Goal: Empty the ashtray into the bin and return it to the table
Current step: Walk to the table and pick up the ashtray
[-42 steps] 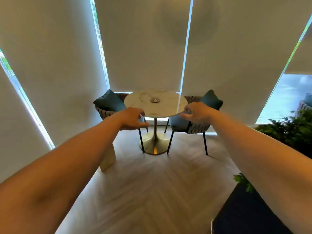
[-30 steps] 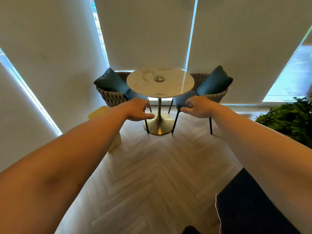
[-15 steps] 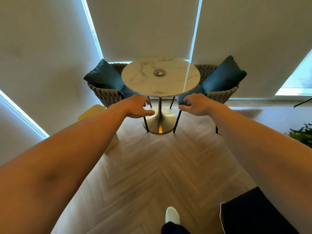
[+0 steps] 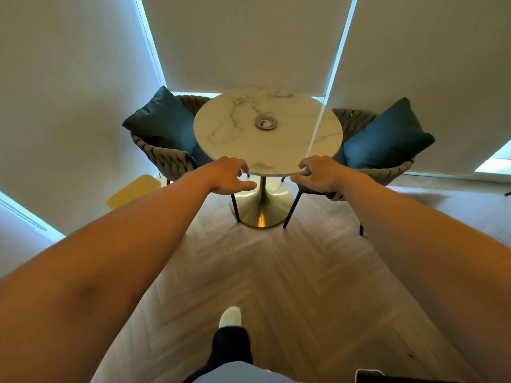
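I'm closing on the far corner of the room, where pale roller blinds [image 4: 243, 42] hang to just behind the furniture; the herringbone wood floor [image 4: 290, 277] runs out ahead of me and one foot in a white sock [image 4: 230, 316] is stepping forward. Over the last second or so the round marble table [image 4: 237, 150] has grown larger and slid lower in view, and the potted greenery that sat at the right is gone from the frame — so I read this as the approach nearly finished, with nothing picked up yet. Two woven chairs flank the table, the left chair [image 4: 163, 156] and right chair [image 4: 387, 172] each carrying a dark blue cushion, and a yellow-topped box [image 4: 132, 190], possibly the bin though I cannot tell, sits by the left wall. My left hand [image 4: 229, 176] and right hand [image 4: 318, 174] are both stretched forward at the near rim of the table, fingers loosely curled and spread, holding nothing. The small metal ashtray [image 4: 266, 123] sits near the middle of the tabletop, toward the far side, well beyond both hands; its contents are too small to make out.
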Demonstrator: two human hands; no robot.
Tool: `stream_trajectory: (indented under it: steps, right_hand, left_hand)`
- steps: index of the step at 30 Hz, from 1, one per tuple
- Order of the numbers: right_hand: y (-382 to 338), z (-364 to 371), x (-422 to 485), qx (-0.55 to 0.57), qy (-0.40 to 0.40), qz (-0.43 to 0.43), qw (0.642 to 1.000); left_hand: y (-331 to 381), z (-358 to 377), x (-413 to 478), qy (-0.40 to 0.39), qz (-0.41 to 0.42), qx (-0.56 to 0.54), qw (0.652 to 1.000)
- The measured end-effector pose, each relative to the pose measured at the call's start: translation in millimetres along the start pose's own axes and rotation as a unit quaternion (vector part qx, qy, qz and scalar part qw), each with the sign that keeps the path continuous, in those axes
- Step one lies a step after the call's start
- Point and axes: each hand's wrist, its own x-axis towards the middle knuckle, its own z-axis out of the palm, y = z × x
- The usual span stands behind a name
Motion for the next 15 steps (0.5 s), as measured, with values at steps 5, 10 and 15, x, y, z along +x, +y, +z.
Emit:
stream_trajectory:
  steps: [5, 10, 15]
  right_hand:
    - [12.1, -1.8, 72.4, -0.002, -0.008, 0.024, 1.000]
    - [20.1, -4.3, 148.6, 0.011, -0.011, 0.048, 0.999]
    - [26.8, -6.1, 210.9, 0.035, -0.016, 0.073, 0.997]
  left_hand:
    - [-24.9, -12.9, 70.6, -0.010, 0.006, -0.025, 1.000]
    - [-60.3, -33.0, 144.7, -0.011, 0.015, -0.028, 0.999]
    - [-87.9, -53.9, 209.6, -0.027, 0.022, -0.012, 0.999]
